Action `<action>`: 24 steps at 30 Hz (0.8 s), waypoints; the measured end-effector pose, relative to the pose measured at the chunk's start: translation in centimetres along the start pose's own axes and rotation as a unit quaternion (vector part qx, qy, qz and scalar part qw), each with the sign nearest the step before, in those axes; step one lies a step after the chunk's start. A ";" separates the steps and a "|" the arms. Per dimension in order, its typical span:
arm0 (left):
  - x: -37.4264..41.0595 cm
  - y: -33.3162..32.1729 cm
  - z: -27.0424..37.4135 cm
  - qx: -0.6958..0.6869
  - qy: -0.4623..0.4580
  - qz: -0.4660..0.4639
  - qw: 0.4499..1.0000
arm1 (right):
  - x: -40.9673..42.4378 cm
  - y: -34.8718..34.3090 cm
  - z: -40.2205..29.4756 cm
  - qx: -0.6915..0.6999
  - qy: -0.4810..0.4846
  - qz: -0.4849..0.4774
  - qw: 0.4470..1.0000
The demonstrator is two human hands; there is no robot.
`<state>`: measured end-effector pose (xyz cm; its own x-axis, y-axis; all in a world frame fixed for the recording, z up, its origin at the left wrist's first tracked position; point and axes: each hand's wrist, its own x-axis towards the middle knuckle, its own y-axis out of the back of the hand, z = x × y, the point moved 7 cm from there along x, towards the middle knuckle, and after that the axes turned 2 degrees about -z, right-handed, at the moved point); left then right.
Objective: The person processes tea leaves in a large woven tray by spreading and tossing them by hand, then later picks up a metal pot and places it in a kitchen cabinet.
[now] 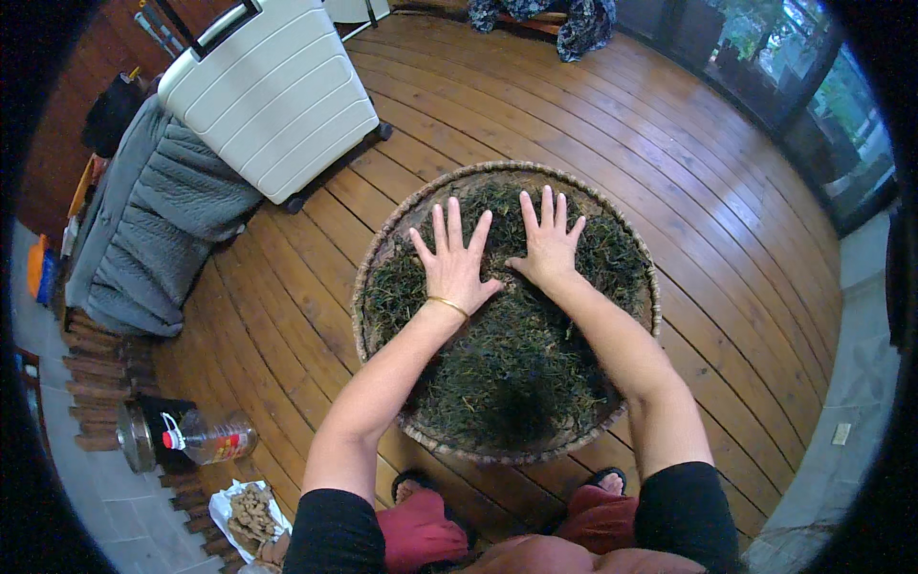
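Before me is a round woven tray (649,316) with a braided rim, spread with dark green leaves (502,373) that look like drying tea or herbs. My left hand (456,262), a gold bangle on its wrist, lies palm down over the leaves left of centre with fingers spread. To its right, my right hand (549,244) is also palm down, its fingers apart, over the upper part of the tray. Both thumbs point inward with a small gap between them. Neither hand grips anything; whether the palms press on the leaves is hard to tell.
A white suitcase (272,93) stands on the plank floor (717,237) at upper left, beside a grey quilted cover (179,215). At lower left are a clear plastic bottle (215,438), a glass jar (136,436) and ginger-like roots (251,516) on white wrapping. Glass panels (774,57) line the upper right.
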<state>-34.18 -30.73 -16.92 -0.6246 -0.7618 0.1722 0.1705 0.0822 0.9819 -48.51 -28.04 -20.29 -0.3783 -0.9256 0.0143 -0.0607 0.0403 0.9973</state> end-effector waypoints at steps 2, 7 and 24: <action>0.8 -1.4 -0.2 0.060 0.000 -0.020 0.998 | 0.8 0.1 -0.1 0.004 -0.003 0.021 1.000; 2.9 -2.1 -4.8 0.016 0.064 -0.006 0.998 | 3.4 0.7 3.1 0.068 0.000 0.057 0.996; 6.2 -1.5 -12.4 -0.420 0.142 0.028 0.896 | 7.0 3.4 11.4 0.273 -0.056 0.002 0.960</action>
<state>-28.82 -43.58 -18.30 -0.3984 -0.9142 0.0745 0.7837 -0.2970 0.5456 -61.85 -30.08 -17.60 -0.4755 -0.8795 -0.0197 -0.5220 0.2640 0.8111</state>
